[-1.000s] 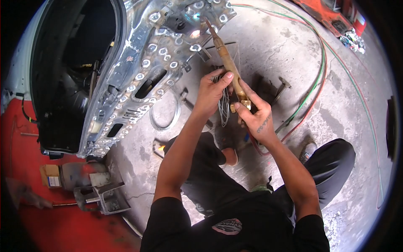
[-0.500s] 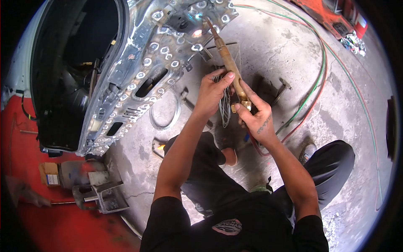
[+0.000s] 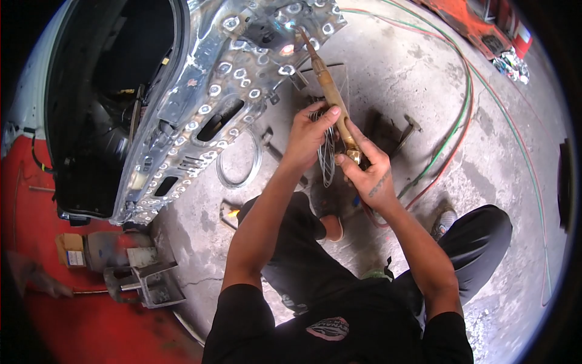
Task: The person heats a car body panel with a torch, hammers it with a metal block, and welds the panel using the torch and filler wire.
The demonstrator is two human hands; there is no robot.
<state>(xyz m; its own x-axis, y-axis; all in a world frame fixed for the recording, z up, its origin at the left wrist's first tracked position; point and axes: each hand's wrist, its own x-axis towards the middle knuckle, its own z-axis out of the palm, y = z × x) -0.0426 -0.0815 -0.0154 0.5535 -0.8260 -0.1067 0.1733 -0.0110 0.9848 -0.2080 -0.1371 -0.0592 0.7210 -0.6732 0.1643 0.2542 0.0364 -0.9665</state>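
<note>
A brass gas torch [image 3: 328, 88] slants up and away from me, its thin tip close to the upper end of a bare metal car panel [image 3: 236, 109]. There is a bluish glint and a glowing orange spot on the metal near the tip. My left hand [image 3: 309, 138] is closed on the torch's middle, thumb on top. A loose bundle of thin wire [image 3: 327, 159] hangs at that hand; whether the fingers hold it is hidden. Further down, my right hand [image 3: 373, 173] is closed around the rear, with thumb and fingers at the brass valve [image 3: 354, 155].
Green and red hoses [image 3: 451, 142] curve across the concrete floor at right. A wire coil [image 3: 237, 182], a hammer [image 3: 407, 133] and a small flame [image 3: 233, 213] are on the floor. Metal brackets [image 3: 160, 285] and a box [image 3: 71, 250] stand at lower left. A red jack [image 3: 479, 27] lies far right.
My right thumb and fingers have shifted slightly at the valve, covering more of the knob. The view has moved a little; the torch stays near the same spot on the panel.
</note>
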